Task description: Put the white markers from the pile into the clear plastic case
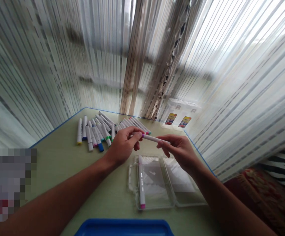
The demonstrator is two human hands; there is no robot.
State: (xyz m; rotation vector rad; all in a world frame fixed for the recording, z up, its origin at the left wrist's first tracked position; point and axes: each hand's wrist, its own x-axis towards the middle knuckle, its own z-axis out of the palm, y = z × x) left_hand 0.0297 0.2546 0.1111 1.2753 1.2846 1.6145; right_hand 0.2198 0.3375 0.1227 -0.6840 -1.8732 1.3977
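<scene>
Between my two hands a white marker pen (pixel 153 139) with a purple band is held level above the table. My left hand (pixel 126 142) pinches its banded end, and the fingers of my right hand (pixel 175 146) close round the other end. Below them lies a clear plastic case (pixel 154 183), opened flat into two halves. One white marker with a pink end (pixel 141 183) rests upright along the left side of its left half. Beyond my left hand, several white markers (pixel 95 131) with coloured ends lie in a loose pile.
A clear case with two colourful labels (pixel 178 114) stands at the table's back right corner. The edge of a blue tray (pixel 123 224) shows at the front. Striped sheer curtains (pixel 103 59) hang behind the pale green table (pixel 66 164). Patterned fabric (pixel 267 186) lies off to the right.
</scene>
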